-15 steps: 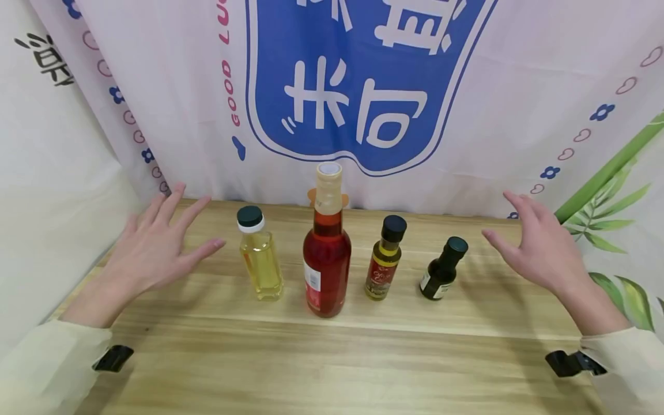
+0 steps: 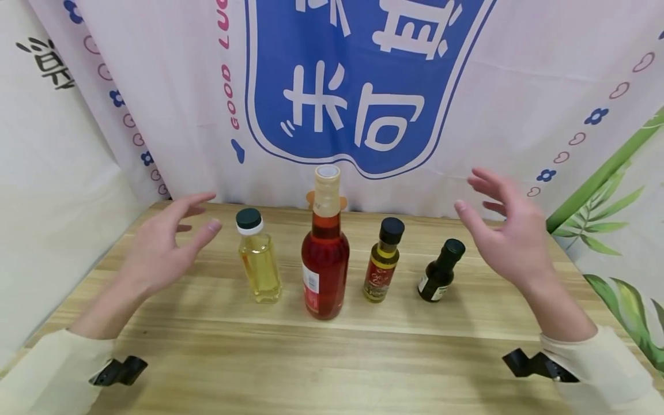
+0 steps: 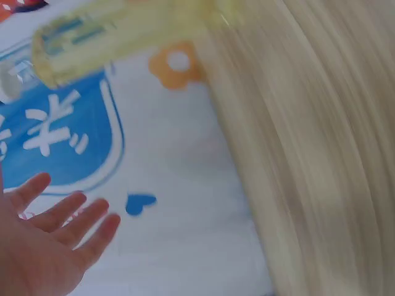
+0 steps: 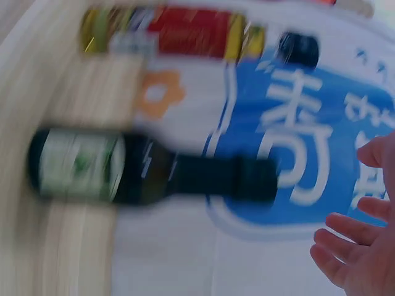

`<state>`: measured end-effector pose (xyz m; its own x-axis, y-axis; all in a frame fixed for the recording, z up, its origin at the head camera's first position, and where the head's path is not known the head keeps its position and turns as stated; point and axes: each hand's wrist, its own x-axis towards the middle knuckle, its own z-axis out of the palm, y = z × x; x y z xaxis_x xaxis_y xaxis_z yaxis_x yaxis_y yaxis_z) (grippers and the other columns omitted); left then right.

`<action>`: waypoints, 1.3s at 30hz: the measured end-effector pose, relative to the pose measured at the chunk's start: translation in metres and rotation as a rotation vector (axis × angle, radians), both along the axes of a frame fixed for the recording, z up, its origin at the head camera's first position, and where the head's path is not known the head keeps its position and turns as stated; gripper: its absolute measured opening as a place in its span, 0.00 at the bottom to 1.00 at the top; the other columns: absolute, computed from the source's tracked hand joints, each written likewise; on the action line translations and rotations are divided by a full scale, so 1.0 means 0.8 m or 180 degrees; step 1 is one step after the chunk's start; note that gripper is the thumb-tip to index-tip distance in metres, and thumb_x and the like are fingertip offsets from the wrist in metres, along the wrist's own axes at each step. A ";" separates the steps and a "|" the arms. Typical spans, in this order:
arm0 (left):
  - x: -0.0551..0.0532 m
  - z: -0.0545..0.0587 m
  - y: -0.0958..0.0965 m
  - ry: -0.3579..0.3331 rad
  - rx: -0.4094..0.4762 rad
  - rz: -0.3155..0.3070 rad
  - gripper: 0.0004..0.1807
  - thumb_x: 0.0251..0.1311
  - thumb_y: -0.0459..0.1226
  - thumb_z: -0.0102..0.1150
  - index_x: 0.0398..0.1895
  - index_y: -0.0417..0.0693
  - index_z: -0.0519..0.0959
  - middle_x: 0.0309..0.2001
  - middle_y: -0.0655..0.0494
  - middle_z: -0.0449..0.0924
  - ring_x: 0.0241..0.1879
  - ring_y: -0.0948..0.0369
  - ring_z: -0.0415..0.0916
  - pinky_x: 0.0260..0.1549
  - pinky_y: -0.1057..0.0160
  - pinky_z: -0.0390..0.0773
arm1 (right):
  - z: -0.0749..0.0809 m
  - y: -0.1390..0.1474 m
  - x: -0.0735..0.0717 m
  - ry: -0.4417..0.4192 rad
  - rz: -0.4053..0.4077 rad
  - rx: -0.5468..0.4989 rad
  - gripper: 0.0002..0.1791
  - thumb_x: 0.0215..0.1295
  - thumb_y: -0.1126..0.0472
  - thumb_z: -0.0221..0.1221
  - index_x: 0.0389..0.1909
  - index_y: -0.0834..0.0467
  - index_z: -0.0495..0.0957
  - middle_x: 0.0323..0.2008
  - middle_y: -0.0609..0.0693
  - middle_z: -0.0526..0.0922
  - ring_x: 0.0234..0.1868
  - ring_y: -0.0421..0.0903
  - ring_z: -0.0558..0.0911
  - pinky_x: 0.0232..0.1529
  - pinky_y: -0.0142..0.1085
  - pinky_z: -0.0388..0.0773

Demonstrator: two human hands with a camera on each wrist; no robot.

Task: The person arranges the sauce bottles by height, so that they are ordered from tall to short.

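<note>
Four bottles would be too exact a row to count, so each is told: a clear bottle of pale yellow oil (image 2: 261, 268) with a dark green cap is nearest my left hand (image 2: 163, 245). That hand hovers to its left, fingers relaxed and thumb apart, holding nothing. My right hand (image 2: 510, 236) is raised to the right of a small dark bottle (image 2: 437, 275), fingers loosely bent and empty. Between them stand a tall red bottle (image 2: 325, 271) with a cream neck wrap and a small olive oil bottle (image 2: 381, 268) with a black cap. All stand upright.
The bottles stand on a wooden table (image 2: 311, 369). Behind it hangs a white cloth (image 2: 493, 115) with a blue printed shield. Pale cloth with a leaf print borders the right side. Black camera mounts (image 2: 539, 366) sit on both wrists.
My right hand has moved left toward the small dark bottle. The left hand has turned, its spread fingers drawing closer together. The bottles stay in place.
</note>
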<state>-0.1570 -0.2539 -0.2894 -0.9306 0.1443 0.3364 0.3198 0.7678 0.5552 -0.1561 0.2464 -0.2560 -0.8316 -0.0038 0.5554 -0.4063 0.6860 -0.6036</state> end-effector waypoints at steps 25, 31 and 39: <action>0.027 -0.019 0.072 -0.0421 0.1430 -0.0307 0.32 0.71 0.42 0.69 0.75 0.48 0.70 0.67 0.48 0.80 0.59 0.73 0.78 0.58 0.81 0.78 | -0.009 -0.187 0.052 -0.0825 0.1580 -0.0866 0.49 0.64 0.60 0.74 0.82 0.52 0.58 0.73 0.48 0.75 0.75 0.46 0.76 0.76 0.42 0.74; 0.027 -0.027 0.075 -0.0539 0.1395 -0.0235 0.31 0.70 0.41 0.71 0.72 0.45 0.73 0.68 0.45 0.79 0.66 0.56 0.78 0.57 0.83 0.77 | -0.029 -0.202 0.053 -0.0901 0.1448 -0.0949 0.48 0.64 0.59 0.74 0.81 0.53 0.60 0.75 0.47 0.74 0.77 0.47 0.73 0.81 0.49 0.68; 0.027 -0.037 0.078 -0.0488 0.1436 -0.0233 0.30 0.68 0.36 0.72 0.71 0.40 0.74 0.68 0.43 0.80 0.66 0.56 0.78 0.56 0.83 0.78 | -0.054 -0.212 0.050 -0.1068 0.1354 -0.1210 0.44 0.63 0.64 0.74 0.77 0.55 0.64 0.70 0.49 0.76 0.71 0.48 0.77 0.78 0.53 0.73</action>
